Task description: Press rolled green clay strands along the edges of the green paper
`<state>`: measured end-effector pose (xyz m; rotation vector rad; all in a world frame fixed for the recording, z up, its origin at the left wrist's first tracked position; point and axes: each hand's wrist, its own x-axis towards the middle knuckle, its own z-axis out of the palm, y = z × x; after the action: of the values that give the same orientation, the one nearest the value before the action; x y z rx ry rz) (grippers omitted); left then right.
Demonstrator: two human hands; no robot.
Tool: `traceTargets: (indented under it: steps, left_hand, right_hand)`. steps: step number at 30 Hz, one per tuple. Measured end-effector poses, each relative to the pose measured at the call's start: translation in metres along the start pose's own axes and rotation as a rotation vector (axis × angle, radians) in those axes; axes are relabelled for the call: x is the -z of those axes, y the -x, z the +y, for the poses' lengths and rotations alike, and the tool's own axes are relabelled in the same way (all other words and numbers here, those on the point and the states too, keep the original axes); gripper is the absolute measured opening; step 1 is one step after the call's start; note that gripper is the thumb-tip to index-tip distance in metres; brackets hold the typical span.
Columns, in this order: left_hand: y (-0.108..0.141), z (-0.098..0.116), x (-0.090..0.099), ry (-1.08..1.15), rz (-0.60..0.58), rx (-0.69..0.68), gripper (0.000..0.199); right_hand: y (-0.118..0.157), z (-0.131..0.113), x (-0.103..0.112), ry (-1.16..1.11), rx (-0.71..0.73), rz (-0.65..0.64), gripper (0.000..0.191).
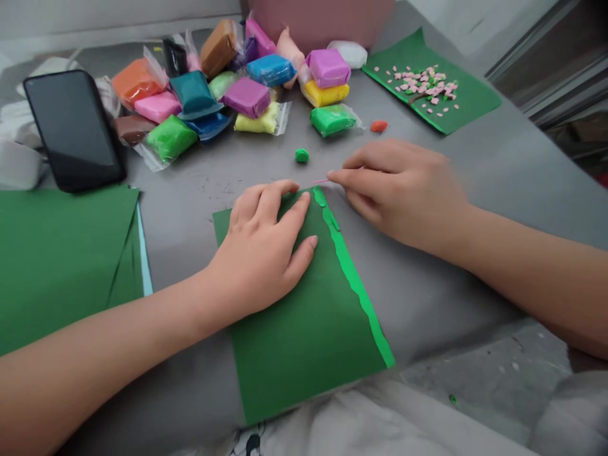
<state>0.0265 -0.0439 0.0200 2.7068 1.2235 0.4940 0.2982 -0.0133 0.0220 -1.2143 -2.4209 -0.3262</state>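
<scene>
A dark green sheet of paper (304, 335) lies in front of me, with a wavy strip of bright green clay (355, 278) pressed along its right edge. My left hand (266, 247) rests flat on the upper part of the sheet, fingers spread. Just beyond the sheet's top right corner, my right hand (399, 190) pinches a thin pink stick (321, 182) that looks like a toothpick; its tip points left, above the strip's end. A small green clay lump (301, 156) sits on the table near that tip, and a red-orange lump (379, 126) lies farther right.
Several wrapped clay packs (247, 97) in many colours are heaped at the back. A black phone (73, 130) stands at the left, above more green sheets (61, 247). At the back right lies a green sheet with a pink-blossomed clay tree (475, 104). The grey table's edge (560, 142) slants down the right.
</scene>
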Motion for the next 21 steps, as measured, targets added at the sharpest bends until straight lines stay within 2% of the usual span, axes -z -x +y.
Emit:
traceTargets:
  steps: [3,10,17,21]
  left_hand:
    - [0.0,-0.002,-0.002,-0.015,0.01,-0.011,0.057]
    - [-0.002,-0.002,-0.002,-0.069,0.026,-0.076,0.062]
    - [-0.001,-0.002,-0.001,-0.07,0.006,-0.065,0.063]
    - [-0.003,-0.002,0.003,-0.068,-0.04,-0.062,0.064]
  right_hand:
    - [-0.004,0.001,0.002,0.015,0.039,-0.028,0.042]
    - [-0.001,-0.007,-0.006,0.107,0.049,0.032,0.046]
    - [-0.001,-0.005,0.002,0.069,0.091,-0.007,0.042]
    - [-0.001,-0.002,0.007,0.1,0.202,0.029,0.041]
